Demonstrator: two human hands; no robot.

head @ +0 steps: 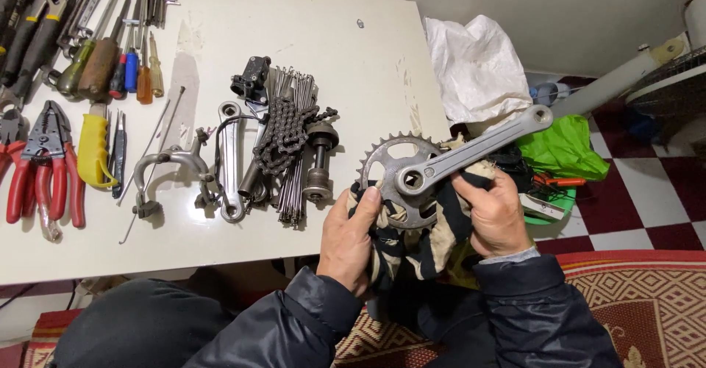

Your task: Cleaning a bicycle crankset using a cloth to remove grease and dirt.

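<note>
Two hands: left hand point(349, 239) grips one rag point(412, 247), right hand point(496, 217) one crankset point(441, 169).

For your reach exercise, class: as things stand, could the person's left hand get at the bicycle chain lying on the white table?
Probably yes, once freed. The chain lies in the open on the white table, just up and left of the left hand, with nothing between. But that hand now grips the striped rag under the crankset.

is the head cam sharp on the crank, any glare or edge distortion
Head view: the crank arm with chainring is sharp between the left hand and right hand; the white table is evenly lit, soft shadows, mild glare; wide-angle bending shows at the table's edges.
</note>
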